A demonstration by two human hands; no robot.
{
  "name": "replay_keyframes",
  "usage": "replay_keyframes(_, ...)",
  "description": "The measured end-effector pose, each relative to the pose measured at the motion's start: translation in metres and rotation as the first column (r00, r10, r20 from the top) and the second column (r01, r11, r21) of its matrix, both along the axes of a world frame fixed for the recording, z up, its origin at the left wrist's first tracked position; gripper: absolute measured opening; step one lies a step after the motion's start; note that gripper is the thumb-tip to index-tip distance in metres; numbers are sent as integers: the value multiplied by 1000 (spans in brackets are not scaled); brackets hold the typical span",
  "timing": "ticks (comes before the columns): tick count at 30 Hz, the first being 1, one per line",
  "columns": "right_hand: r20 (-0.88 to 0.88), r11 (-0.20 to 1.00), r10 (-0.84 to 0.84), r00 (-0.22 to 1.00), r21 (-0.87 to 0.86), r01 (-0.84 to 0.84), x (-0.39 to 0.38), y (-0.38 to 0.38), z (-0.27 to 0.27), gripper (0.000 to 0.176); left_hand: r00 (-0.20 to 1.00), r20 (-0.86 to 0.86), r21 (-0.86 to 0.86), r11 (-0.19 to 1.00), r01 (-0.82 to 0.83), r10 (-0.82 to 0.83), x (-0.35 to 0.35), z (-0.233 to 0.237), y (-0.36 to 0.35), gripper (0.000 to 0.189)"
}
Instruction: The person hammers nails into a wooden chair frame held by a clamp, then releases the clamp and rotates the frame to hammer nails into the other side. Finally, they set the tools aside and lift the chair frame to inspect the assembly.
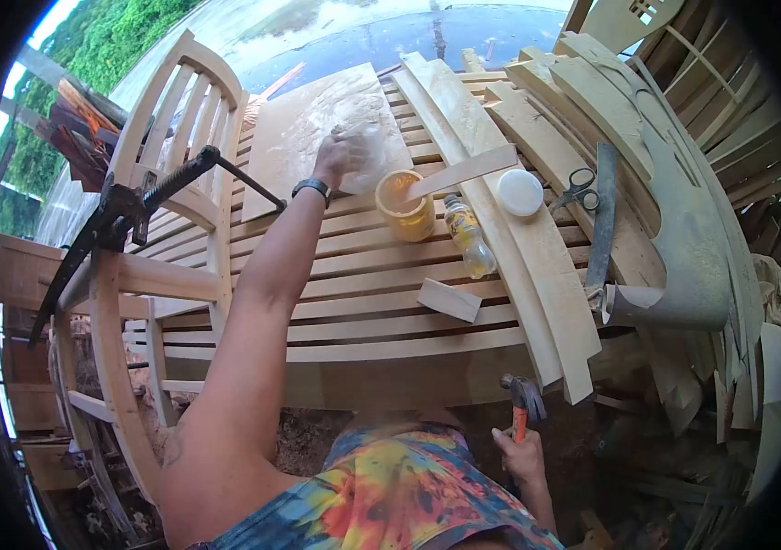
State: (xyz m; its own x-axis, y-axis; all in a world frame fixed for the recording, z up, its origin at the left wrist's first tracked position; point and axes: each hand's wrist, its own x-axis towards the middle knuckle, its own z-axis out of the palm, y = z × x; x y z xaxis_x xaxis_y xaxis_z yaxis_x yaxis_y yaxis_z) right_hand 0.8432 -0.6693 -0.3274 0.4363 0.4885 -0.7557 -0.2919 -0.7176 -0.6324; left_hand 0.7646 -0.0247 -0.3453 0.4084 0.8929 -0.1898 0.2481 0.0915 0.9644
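My left hand, with a dark band at the wrist, is over a thin board covered in pale sawdust. Its fingers are curled and blurred, and I cannot make out what they hold. Just right of it stands a yellowish tub with a flat wooden stick across its mouth. My right hand is low at the right, below the slatted table's edge, closed around the orange handle of a hammer whose head points up. A clear bottle with a yellow label lies beside the tub.
A wooden chair with a black clamp stands at the left. Long planks cross the slatted table, bearing a white lid, scissors and a dark metal bar. A small wood block lies near the front.
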Motion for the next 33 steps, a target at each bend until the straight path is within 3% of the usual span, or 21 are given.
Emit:
replay_keyframes(1,0,1000,-3,1000,-2,3,0,1,1,31,993,38,-166,981,-102,110,2,6,-5,16)
replay_keyframes(2,1,1000,-6,1000,-4,6,0,3,3,30,951,-181,-62,962,-266,251,4,-6,-1,21)
replay_keyframes(5,16,1000,8,1000,-23,-8,1,7,5,30,774,-583,404,914,11,248,-2,-20,16,25)
replay_keyframes(6,21,999,15,1000,-33,-14,1,8,5,30,774,-568,456,890,14,279,0,-16,13,28)
replay_keyframes(9,87,998,58,995,-1,-58,-1,3,-3,29,649,-708,475,867,148,277,14,9,-6,37)
replay_keyframes(12,-29,998,-20,999,-56,19,-2,7,4,30,583,-774,507,794,335,249,19,13,3,26)
replay_keyframes(15,-45,999,-11,999,-53,8,-5,5,-3,29,435,-885,408,732,546,169,22,18,2,25)
replay_keyframes(16,14,998,49,999,-51,-48,-3,2,-11,30,254,-947,321,510,798,198,20,17,8,22)
replay_keyframes(17,-23,999,45,999,25,-45,-2,-1,-19,32,615,-762,510,772,380,200,20,8,3,19)
replay_keyframes(18,4,999,43,999,29,-44,-1,-3,-29,34,379,-890,456,533,713,255,23,-40,50,19)
replay_keyframes(19,-110,996,-16,994,82,25,-2,9,-12,35,654,-695,635,683,360,300,19,-33,41,19)
replay_keyframes(20,-70,991,85,994,108,-77,2,9,-12,28,731,-607,626,754,199,311,17,-22,32,18)
replay_keyframes(21,60,958,277,959,64,-280,6,11,-22,23,798,-496,600,800,28,344,16,-9,22,18)
replay_keyframes(22,191,898,434,881,-11,-440,13,7,-29,37,797,-480,517,852,-82,367,15,7,7,17)
replay_keyframes(23,309,831,551,775,-113,-545,12,6,-29,58,784,-523,402,908,-119,335,13,51,-26,20)
replay_keyframes(24,311,834,540,782,-77,-546,12,10,-27,53,809,-465,448,884,-135,360,17,29,-13,18)
replay_keyframes(27,306,844,502,809,30,-535,8,18,-17,41,780,-451,570,812,-124,435,24,21,-13,16)
replay_keyframes(30,612,653,472,635,242,-718,6,21,-21,36,873,-262,628,760,-169,411,23,34,-28,21)
replay_keyframes(32,432,771,519,738,136,-622,-1,30,-11,40,936,-100,701,692,-173,336,23,38,-41,29)
replay_keyframes(33,338,817,520,785,70,-572,-5,40,-1,42,938,-164,691,714,-112,306,18,60,-64,26)
